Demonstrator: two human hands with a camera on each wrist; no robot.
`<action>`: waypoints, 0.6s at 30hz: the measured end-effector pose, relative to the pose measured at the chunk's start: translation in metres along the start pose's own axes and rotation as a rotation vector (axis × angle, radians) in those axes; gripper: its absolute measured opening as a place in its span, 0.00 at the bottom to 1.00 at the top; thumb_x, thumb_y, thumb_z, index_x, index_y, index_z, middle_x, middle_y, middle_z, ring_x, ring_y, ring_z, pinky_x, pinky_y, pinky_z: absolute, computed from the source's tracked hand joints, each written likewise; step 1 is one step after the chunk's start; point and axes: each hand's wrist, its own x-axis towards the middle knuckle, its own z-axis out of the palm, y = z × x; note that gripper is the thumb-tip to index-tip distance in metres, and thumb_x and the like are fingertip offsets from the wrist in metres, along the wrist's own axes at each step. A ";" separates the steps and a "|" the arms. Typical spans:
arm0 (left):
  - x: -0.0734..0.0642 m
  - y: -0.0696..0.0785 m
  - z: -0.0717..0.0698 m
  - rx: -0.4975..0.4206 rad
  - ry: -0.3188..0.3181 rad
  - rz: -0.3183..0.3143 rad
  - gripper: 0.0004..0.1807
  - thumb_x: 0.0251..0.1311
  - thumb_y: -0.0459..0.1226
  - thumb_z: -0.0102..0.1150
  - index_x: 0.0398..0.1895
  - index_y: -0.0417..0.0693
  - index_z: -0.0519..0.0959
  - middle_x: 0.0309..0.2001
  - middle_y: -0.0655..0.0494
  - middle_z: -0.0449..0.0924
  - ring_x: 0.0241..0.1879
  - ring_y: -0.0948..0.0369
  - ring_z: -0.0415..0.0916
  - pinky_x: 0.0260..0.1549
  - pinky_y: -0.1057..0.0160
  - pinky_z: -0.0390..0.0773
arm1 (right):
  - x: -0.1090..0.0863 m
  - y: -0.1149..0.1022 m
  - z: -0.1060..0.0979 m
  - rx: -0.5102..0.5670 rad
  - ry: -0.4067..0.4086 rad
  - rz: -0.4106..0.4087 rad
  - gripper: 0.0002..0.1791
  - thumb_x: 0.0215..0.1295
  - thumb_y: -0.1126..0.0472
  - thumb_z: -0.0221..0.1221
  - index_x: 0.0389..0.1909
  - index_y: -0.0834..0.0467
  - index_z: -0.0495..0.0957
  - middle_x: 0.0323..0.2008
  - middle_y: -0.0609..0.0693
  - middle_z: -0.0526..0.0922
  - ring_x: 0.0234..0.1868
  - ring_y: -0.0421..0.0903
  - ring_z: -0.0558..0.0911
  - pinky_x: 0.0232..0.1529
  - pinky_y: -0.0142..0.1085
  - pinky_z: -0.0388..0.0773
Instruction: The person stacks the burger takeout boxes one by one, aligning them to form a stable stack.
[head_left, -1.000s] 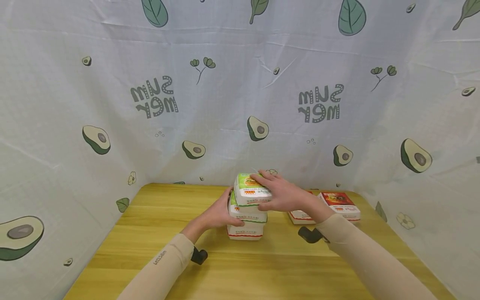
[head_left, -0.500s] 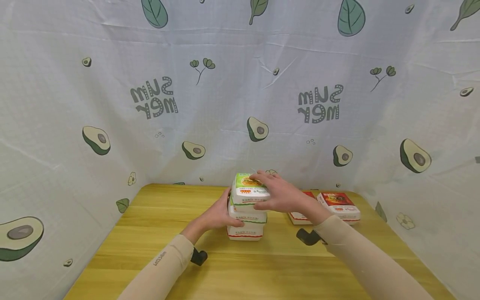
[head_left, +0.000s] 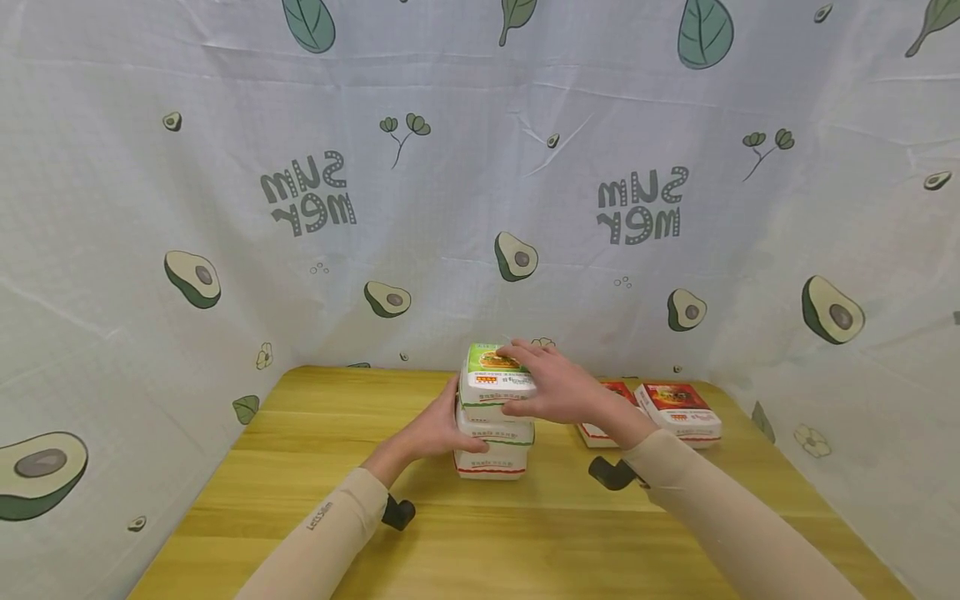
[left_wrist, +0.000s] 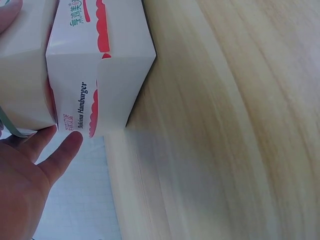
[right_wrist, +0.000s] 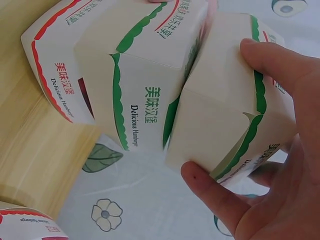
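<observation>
Three white hamburger boxes stand in a stack at the table's middle. A red-trimmed hamburger box [head_left: 491, 468] is at the bottom, with a green-trimmed hamburger box [head_left: 504, 431] on it. My left hand [head_left: 435, 425] grips the middle box from the left, thumb in front and fingers behind; two fingertips reach the bottom box [left_wrist: 82, 107] in the left wrist view. On top sits another green-trimmed hamburger box [head_left: 487, 392], held by my right hand [head_left: 558, 387] from the right. The right wrist view shows this top box [right_wrist: 210, 105] slightly skewed against the middle one [right_wrist: 142, 100].
Two red-topped hamburger boxes lie to the right: one [head_left: 678, 408] near the table's back right corner, the other [head_left: 596, 435] partly behind my right forearm. A printed cloth [head_left: 450, 208] hangs behind the wooden table [head_left: 525, 542].
My right hand and the top box have shifted a little to the left over the stack. The left hand and the lower two boxes have stayed in place.
</observation>
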 end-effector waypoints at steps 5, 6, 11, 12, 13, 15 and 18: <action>0.001 0.000 0.001 -0.018 -0.003 0.009 0.61 0.45 0.38 0.81 0.76 0.62 0.46 0.61 0.59 0.76 0.55 0.61 0.79 0.59 0.54 0.76 | 0.001 0.001 0.002 -0.008 0.007 0.004 0.47 0.56 0.39 0.70 0.76 0.44 0.62 0.78 0.54 0.59 0.73 0.64 0.63 0.60 0.60 0.72; 0.001 0.000 0.001 -0.025 -0.004 0.012 0.61 0.44 0.37 0.81 0.75 0.63 0.47 0.61 0.59 0.76 0.55 0.61 0.79 0.58 0.54 0.76 | 0.002 0.001 0.002 -0.010 0.008 0.002 0.47 0.56 0.39 0.70 0.76 0.44 0.62 0.77 0.54 0.59 0.73 0.64 0.63 0.61 0.60 0.72; 0.001 -0.001 0.001 -0.043 -0.007 0.014 0.60 0.44 0.35 0.81 0.74 0.65 0.48 0.60 0.60 0.77 0.55 0.62 0.79 0.58 0.56 0.76 | 0.002 0.000 0.002 -0.009 0.009 0.004 0.47 0.56 0.38 0.70 0.76 0.43 0.62 0.77 0.53 0.60 0.73 0.63 0.64 0.61 0.60 0.72; 0.001 -0.001 0.002 -0.046 -0.007 0.015 0.60 0.44 0.35 0.81 0.74 0.64 0.48 0.59 0.60 0.77 0.54 0.62 0.80 0.57 0.56 0.76 | 0.002 0.000 0.002 -0.007 0.009 0.005 0.47 0.56 0.38 0.70 0.75 0.43 0.62 0.77 0.53 0.60 0.72 0.63 0.64 0.60 0.60 0.72; 0.001 -0.001 0.002 -0.049 -0.008 0.017 0.60 0.43 0.35 0.81 0.74 0.64 0.48 0.59 0.60 0.77 0.54 0.61 0.80 0.57 0.56 0.77 | 0.002 0.000 0.002 -0.005 0.010 0.007 0.47 0.56 0.38 0.70 0.75 0.43 0.62 0.77 0.53 0.60 0.72 0.63 0.64 0.60 0.60 0.72; 0.001 -0.001 0.002 -0.056 -0.008 0.021 0.59 0.43 0.34 0.81 0.73 0.64 0.49 0.59 0.60 0.77 0.54 0.61 0.80 0.57 0.56 0.77 | 0.002 -0.001 0.002 0.000 0.013 0.008 0.47 0.56 0.38 0.70 0.75 0.42 0.62 0.77 0.53 0.61 0.72 0.62 0.64 0.59 0.60 0.72; 0.001 -0.001 0.002 -0.063 -0.007 0.026 0.59 0.43 0.34 0.81 0.73 0.65 0.49 0.60 0.60 0.77 0.54 0.61 0.80 0.57 0.56 0.77 | 0.002 0.000 0.002 0.003 0.013 0.011 0.47 0.56 0.38 0.70 0.75 0.42 0.62 0.77 0.52 0.61 0.72 0.62 0.65 0.60 0.60 0.72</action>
